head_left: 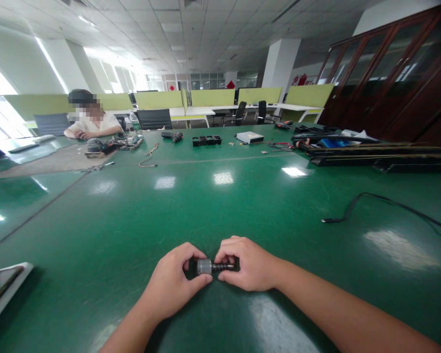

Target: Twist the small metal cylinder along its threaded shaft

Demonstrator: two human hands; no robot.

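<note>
A small grey metal cylinder with a dark, ridged shaft, like a small motor with a threaded shaft, lies sideways low in the middle of the view. My left hand is closed around the cylinder end, thumb at the near side and forefinger at the far side. Around the shaft end curls my right hand, its thumb and bent fingers on either side of the shaft. The shaft points to the right, into the right palm. Both hands are just over the green tabletop, and their fingertips nearly meet.
At left is a white-edged tablet-like device. A black cable runs in from the right. Farther back lie a power drill, a black plastic tray, a silver drive box and piled black parts. A person sits far left.
</note>
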